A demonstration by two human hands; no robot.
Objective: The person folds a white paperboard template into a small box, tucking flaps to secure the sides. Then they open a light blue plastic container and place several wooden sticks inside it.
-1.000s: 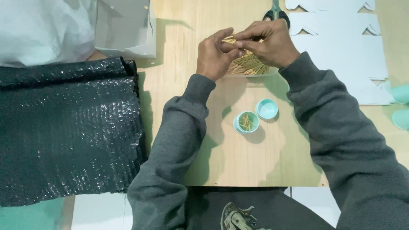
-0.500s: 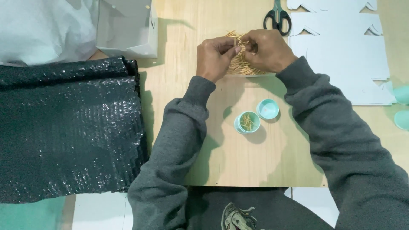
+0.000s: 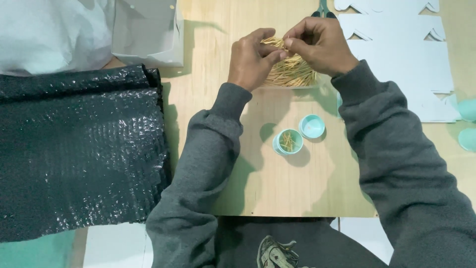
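Both hands work over a heap of thin wooden toothpicks (image 3: 292,73) at the far middle of the wooden board (image 3: 277,188). My left hand (image 3: 253,59) and my right hand (image 3: 320,44) meet above the heap, fingertips pinching a small bunch of toothpicks between them. Nearer to me stands a small round teal container (image 3: 287,142) with a few toothpicks inside. Its teal lid (image 3: 312,126) lies just to its right, hollow side up.
A dark sheet of bubble wrap (image 3: 74,149) covers the left side. White folded cartons (image 3: 148,32) lie at the far left. Flat white cardboard cut-outs (image 3: 401,54) lie at the right, scissors handles (image 3: 323,10) at the top edge, more teal lids (image 3: 466,124) at the right edge.
Both hands shifted slightly over the heap while gathering toothpicks. The container and lid have stayed put.
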